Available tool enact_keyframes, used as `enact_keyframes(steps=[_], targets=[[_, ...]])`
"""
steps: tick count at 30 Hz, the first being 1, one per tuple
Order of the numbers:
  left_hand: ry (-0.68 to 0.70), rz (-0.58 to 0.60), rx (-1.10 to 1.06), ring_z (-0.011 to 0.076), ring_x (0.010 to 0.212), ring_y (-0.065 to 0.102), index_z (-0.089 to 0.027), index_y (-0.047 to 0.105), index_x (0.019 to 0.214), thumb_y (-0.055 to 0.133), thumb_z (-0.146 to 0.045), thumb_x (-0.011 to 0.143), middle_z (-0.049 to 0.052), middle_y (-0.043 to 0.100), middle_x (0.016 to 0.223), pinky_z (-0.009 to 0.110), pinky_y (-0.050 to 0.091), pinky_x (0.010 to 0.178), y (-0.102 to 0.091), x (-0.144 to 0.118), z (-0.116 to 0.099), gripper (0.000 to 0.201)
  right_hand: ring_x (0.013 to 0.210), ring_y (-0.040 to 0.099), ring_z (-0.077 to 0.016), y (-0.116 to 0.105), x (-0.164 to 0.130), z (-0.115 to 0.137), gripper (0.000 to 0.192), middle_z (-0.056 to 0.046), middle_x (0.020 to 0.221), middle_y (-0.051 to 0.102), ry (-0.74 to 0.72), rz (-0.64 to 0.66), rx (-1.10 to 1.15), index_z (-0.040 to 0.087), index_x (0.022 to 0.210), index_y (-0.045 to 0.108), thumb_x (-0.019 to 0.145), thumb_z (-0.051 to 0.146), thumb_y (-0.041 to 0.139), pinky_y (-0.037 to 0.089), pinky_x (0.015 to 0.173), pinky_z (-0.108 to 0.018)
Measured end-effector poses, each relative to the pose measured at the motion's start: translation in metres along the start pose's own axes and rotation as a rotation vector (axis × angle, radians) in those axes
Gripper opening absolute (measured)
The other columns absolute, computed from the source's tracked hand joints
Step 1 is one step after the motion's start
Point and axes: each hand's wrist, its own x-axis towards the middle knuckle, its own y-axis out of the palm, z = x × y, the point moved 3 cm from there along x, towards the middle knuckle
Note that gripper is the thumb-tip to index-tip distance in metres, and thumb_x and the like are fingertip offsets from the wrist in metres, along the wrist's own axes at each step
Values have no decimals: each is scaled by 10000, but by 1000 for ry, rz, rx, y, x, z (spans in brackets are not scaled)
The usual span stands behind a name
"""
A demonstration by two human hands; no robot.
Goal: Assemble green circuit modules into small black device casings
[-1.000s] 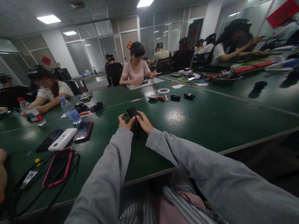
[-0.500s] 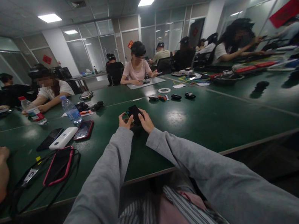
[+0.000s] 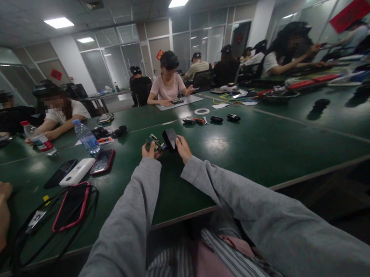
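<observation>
A pink-rimmed phone (image 3: 71, 207) lies near the front edge of the bench (image 3: 252, 155). Rightward, farther back from that edge, the left hand (image 3: 149, 151) pinches a circuit board (image 3: 153, 140); the right hand (image 3: 183, 149) grips a black case (image 3: 170, 141) just beside it. Whether board and case touch cannot be told. Last, a white ring (image 3: 196, 113) lies nearer the far edge.

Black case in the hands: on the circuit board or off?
Off: the left hand holds the circuit board, exposed, beside the black case in the right hand. Whether case and board touch is unclear.
</observation>
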Motion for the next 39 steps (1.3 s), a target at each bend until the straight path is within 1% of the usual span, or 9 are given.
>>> enact_keyframes(steps=[5,10,13,16,20,24,28,34,39], targets=[[-50,-40,-174,174,751,686,-224,447,1205,612,-356,844,74,664,928,324,573,707,-11,12,-4,419,823,610,-136,5,-2,2,195,2,920,624,365,99,373,239,1045,531,912,324,416,537,738,-308],[-124,-21,-221,183,754,686,-145,528,1190,563,-359,874,112,668,841,279,575,699,-16,17,-6,384,580,568,-121,5,-8,7,241,-20,698,605,630,231,539,175,915,531,954,345,365,460,457,-205],[-133,3,-224,181,750,685,-147,525,1218,575,-375,864,107,667,826,268,577,684,-15,17,-5,424,543,559,-118,4,-11,11,343,-41,677,607,622,326,571,161,872,542,956,434,352,441,412,-193],[-140,6,-223,180,755,684,-154,525,1222,574,-381,863,111,667,838,256,574,675,-14,16,-5,429,531,559,-112,4,-11,13,368,-32,669,605,550,352,574,165,851,551,896,520,468,456,408,-192],[-170,41,-224,176,751,680,-149,533,1209,585,-382,853,108,665,848,260,571,680,-12,12,-7,428,551,587,-117,6,-12,14,254,-16,654,607,507,378,531,164,866,565,857,418,586,489,447,-196],[-165,106,-230,182,782,676,-172,535,1208,562,-395,856,97,668,901,297,570,712,-10,5,-13,417,679,650,-158,8,-14,15,296,-63,759,663,522,486,591,153,938,584,907,430,483,555,583,-268],[-166,215,-247,184,792,668,-179,539,1190,486,-415,884,102,674,962,320,562,697,-6,-2,-17,390,731,666,-185,8,-14,15,362,-87,783,680,518,503,610,146,968,592,926,453,405,560,609,-302],[-247,223,-236,161,596,609,-147,574,1133,405,-477,897,98,676,854,296,500,523,-7,-1,-18,439,716,671,-165,9,-15,14,323,-79,811,688,496,524,571,147,942,605,930,412,420,548,585,-259],[-231,224,-197,164,584,607,-131,592,1091,401,-489,896,86,669,812,297,485,501,-6,-2,-20,451,703,670,-159,10,-16,16,321,-87,803,691,486,506,520,137,904,610,935,392,417,543,569,-242]])
